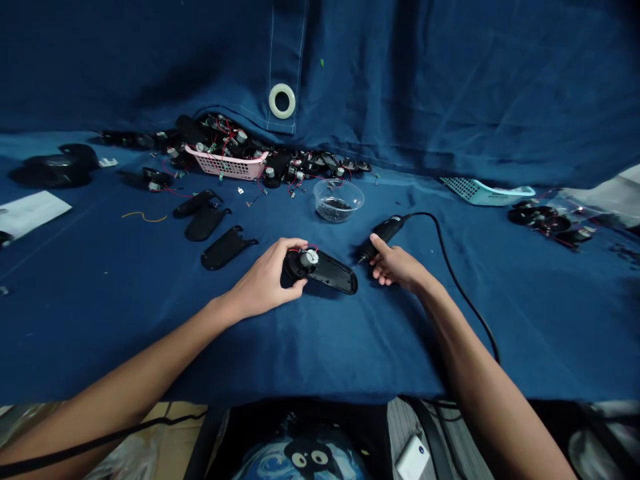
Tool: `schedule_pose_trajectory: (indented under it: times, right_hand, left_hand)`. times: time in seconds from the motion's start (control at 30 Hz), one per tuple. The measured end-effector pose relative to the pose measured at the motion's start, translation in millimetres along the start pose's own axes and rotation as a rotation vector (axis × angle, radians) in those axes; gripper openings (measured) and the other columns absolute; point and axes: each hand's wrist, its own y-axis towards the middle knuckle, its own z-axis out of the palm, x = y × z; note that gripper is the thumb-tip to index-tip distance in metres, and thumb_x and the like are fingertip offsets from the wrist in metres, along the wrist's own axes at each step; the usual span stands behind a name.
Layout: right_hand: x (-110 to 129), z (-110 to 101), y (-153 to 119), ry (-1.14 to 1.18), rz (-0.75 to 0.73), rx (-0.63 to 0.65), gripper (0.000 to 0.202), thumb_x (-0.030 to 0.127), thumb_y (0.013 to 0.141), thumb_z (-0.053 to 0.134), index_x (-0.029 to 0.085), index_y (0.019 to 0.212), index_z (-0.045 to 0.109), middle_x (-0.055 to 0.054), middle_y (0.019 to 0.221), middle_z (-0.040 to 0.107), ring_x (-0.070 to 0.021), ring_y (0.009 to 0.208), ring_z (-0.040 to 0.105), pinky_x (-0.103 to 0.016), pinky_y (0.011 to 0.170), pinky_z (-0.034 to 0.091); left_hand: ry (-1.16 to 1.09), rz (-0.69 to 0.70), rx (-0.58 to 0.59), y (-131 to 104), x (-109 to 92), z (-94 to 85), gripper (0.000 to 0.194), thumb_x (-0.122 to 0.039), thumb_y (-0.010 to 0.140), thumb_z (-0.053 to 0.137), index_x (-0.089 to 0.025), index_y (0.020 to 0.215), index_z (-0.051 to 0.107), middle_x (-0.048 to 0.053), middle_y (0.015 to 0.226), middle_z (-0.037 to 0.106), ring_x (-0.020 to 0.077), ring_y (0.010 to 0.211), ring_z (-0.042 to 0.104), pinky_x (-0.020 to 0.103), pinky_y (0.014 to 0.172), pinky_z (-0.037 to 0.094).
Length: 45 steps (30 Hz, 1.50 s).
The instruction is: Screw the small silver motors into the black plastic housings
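Note:
My left hand (273, 280) grips the round end of a black plastic housing (333, 274), thumb on the near side and fingers on the far side. A small silver-and-white motor (309, 259) with a red wire sits in that round end. My right hand (393, 263) is closed round a black corded electric screwdriver (383, 239), its tip pointing down and left beside the housing's narrow end. The tip appears apart from the housing. Behind them stands a clear plastic bowl (340, 199) holding many small dark screws.
Several black plastic covers (229, 248) lie left of my left hand. A pink basket (227, 165) heaped with wired motor parts stands at the back. A turquoise basket (487, 193) and more black parts (555, 223) are at right. The screwdriver's cord (450, 267) runs over the table's front edge.

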Motion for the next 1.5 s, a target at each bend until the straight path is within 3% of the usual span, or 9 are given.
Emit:
schedule_pose_trajectory:
  times: [0.1, 0.2, 0.3, 0.37, 0.53, 0.83, 1.2, 1.37, 1.5]
  right_hand:
    - [3, 1, -11, -0.165, -0.134, -0.093, 0.045, 0.054, 0.090, 0.057, 0.017, 0.065, 0.056, -0.005, 0.050, 0.059, -0.0136, 0.039, 0.051, -0.026, 0.043, 0.040]
    - [9, 6, -35, -0.244, -0.530, -0.251, 0.044, 0.060, 0.091, 0.051, 0.018, 0.089, 0.063, -0.006, 0.078, 0.069, -0.0172, 0.069, 0.064, -0.029, 0.068, 0.049]
    - [13, 17, -59, -0.109, -1.027, -0.044, 0.070, 0.073, 0.088, 0.039, 0.020, 0.130, 0.055, -0.010, 0.121, 0.066, -0.0243, 0.112, 0.062, -0.037, 0.097, 0.047]
    - [13, 26, -69, -0.095, -1.143, 0.062, 0.069, 0.067, 0.085, 0.054, 0.022, 0.138, 0.049, -0.009, 0.132, 0.061, -0.0238, 0.119, 0.059, -0.036, 0.100, 0.047]
    - [8, 45, -77, -0.280, -1.183, -0.253, 0.013, 0.029, 0.096, 0.054, 0.017, 0.093, 0.059, -0.003, 0.082, 0.064, -0.0135, 0.072, 0.061, -0.025, 0.069, 0.049]
    - [15, 46, -91, -0.335, -1.114, -0.219, 0.020, 0.029, 0.092, 0.054, 0.020, 0.110, 0.058, -0.004, 0.087, 0.069, -0.0169, 0.071, 0.064, -0.029, 0.068, 0.052]
    - [14, 48, -89, -0.358, -1.157, -0.175, 0.012, 0.023, 0.093, 0.051, 0.020, 0.081, 0.053, 0.001, 0.064, 0.057, -0.0123, 0.054, 0.054, -0.025, 0.056, 0.048]
    - [12, 53, -94, -0.460, -1.325, -0.296, 0.034, 0.015, 0.088, 0.056, 0.015, 0.122, 0.056, -0.010, 0.102, 0.071, -0.0200, 0.093, 0.070, -0.031, 0.082, 0.058]
    - [14, 47, -110, -0.558, -1.475, -0.289, 0.056, 0.012, 0.087, 0.051, 0.007, 0.142, 0.045, -0.019, 0.135, 0.059, -0.0269, 0.133, 0.051, -0.043, 0.106, 0.051]
  left_hand:
    - [-0.063, 0.004, -0.101, 3, -7, -7.7, 0.051, -0.024, 0.081, 0.067, -0.022, 0.129, 0.051, 0.008, 0.127, 0.054, 0.0228, 0.122, 0.054, 0.039, 0.109, 0.042]
    - [-0.248, -0.127, -0.201, 9, -13, -11.2, 0.057, -0.031, 0.083, 0.069, -0.024, 0.135, 0.047, 0.006, 0.123, 0.059, 0.0215, 0.114, 0.059, 0.036, 0.101, 0.046]
    - [-0.419, -0.276, -0.299, 21, -20, -9.3, 0.050, -0.039, 0.088, 0.063, -0.020, 0.133, 0.048, 0.007, 0.117, 0.064, 0.0197, 0.105, 0.064, 0.032, 0.089, 0.051]
    - [-0.455, -0.340, -0.327, 30, -24, -5.0, 0.041, -0.045, 0.092, 0.056, -0.018, 0.123, 0.055, 0.006, 0.106, 0.067, 0.0178, 0.092, 0.065, 0.029, 0.079, 0.052]
    - [-0.431, -0.387, -0.305, 38, -27, 14.8, 0.047, -0.052, 0.093, 0.054, -0.018, 0.125, 0.055, 0.006, 0.109, 0.066, 0.0173, 0.090, 0.062, 0.031, 0.081, 0.050]
    - [-0.327, -0.424, -0.175, 31, -24, 17.8, 0.056, -0.040, 0.084, 0.064, -0.018, 0.134, 0.051, 0.008, 0.108, 0.069, 0.0212, 0.093, 0.066, 0.036, 0.085, 0.053]
    - [-0.290, -0.471, -0.069, 29, -15, 10.9, 0.066, -0.043, 0.079, 0.068, -0.014, 0.136, 0.054, 0.007, 0.097, 0.072, 0.0219, 0.083, 0.067, 0.038, 0.081, 0.055]
    - [-0.367, -0.349, -0.102, 29, -20, 7.2, 0.060, -0.035, 0.082, 0.065, -0.017, 0.138, 0.050, 0.008, 0.119, 0.069, 0.0246, 0.109, 0.066, 0.040, 0.101, 0.052]
    - [-0.368, -0.092, -0.176, 25, -30, 1.1, 0.064, -0.036, 0.089, 0.062, -0.024, 0.146, 0.037, 0.008, 0.148, 0.049, 0.0253, 0.135, 0.049, 0.041, 0.117, 0.040]
